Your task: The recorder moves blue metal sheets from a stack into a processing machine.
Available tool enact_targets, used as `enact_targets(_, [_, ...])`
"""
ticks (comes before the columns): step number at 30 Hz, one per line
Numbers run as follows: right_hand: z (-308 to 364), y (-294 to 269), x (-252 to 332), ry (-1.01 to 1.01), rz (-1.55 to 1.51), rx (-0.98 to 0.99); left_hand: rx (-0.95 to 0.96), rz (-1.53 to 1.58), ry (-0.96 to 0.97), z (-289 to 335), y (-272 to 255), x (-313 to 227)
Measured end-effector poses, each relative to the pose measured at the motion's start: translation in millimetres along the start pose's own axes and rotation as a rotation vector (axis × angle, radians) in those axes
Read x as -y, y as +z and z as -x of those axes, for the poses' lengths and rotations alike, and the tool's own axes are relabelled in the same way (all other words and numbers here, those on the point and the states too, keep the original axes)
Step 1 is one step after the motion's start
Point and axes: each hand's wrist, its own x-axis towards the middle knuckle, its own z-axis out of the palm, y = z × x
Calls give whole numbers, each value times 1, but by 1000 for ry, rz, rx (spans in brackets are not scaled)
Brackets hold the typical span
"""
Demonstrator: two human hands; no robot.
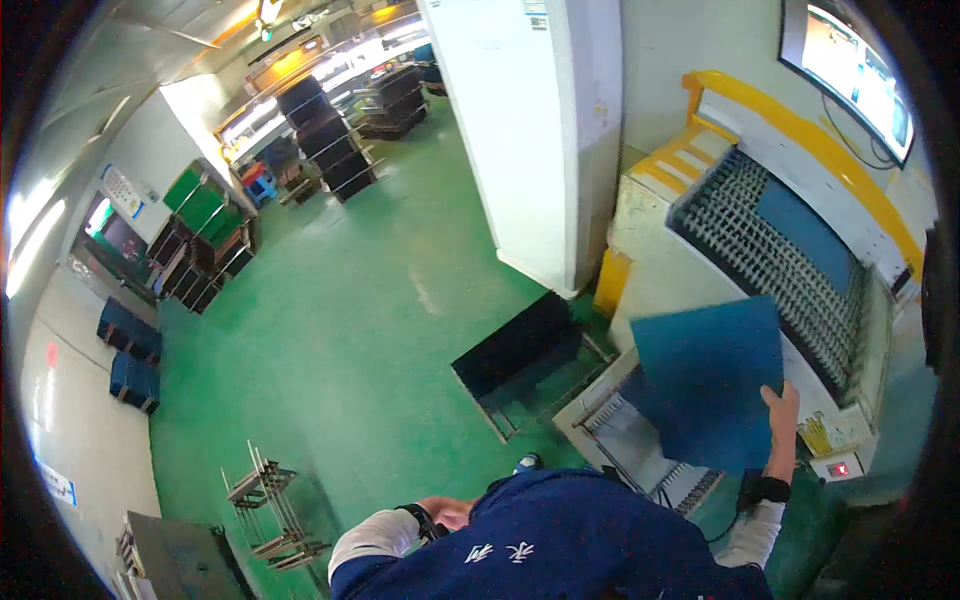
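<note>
My right hand (pixel 784 412) grips a thin dark-blue sheet (pixel 712 385) by its right edge, with the thumb on its upper face. The sheet is held tilted over a pale tray-like frame with toothed edges (pixel 632 442), hiding part of it. Close against my body at the waist is my left hand (pixel 452 512); its fingers are mostly hidden by my dark-blue top, so what they do cannot be seen. A second blue sheet (pixel 808 232) lies flat on the roller bed (pixel 755 262) of a white machine beyond my right hand.
Beside the pale frame stands a rack (pixel 520 350) of dark sheets. A white pillar (pixel 530 140) rises behind it. At lower left is a metal rack (pixel 272 505) on the green floor. Stacked dark crates (pixel 325 145) stand far back. A screen (pixel 855 75) hangs above the machine.
</note>
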Motion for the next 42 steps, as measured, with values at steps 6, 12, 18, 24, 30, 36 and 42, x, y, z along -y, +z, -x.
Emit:
enact_targets(6, [0, 1, -49, -271, 190, -363, 120, -212, -52, 10, -26, 24])
enact_targets(12, [-33, 0, -106, 65, -426, -239, 172, -416, -62, 41, -27, 39])
enact_targets(18, [-62, 8, -55, 281, -1530, -386, 160, -508, -14, 35, -28, 40])
enact_targets(24, [-80, 17, -46, 351, -1376, -155, 144, -570, 49, 39, -23, 56])
enact_targets(30, [-98, 17, -51, 416, -1189, 38, 120, -641, 102, 44, -25, 57])
enact_targets(36, [-121, 23, -55, 482, -1196, 52, 97, -706, 155, 46, -18, 57])
enact_targets(42, [-130, 32, -60, 514, -1275, 19, 84, -764, 209, 49, -10, 54])
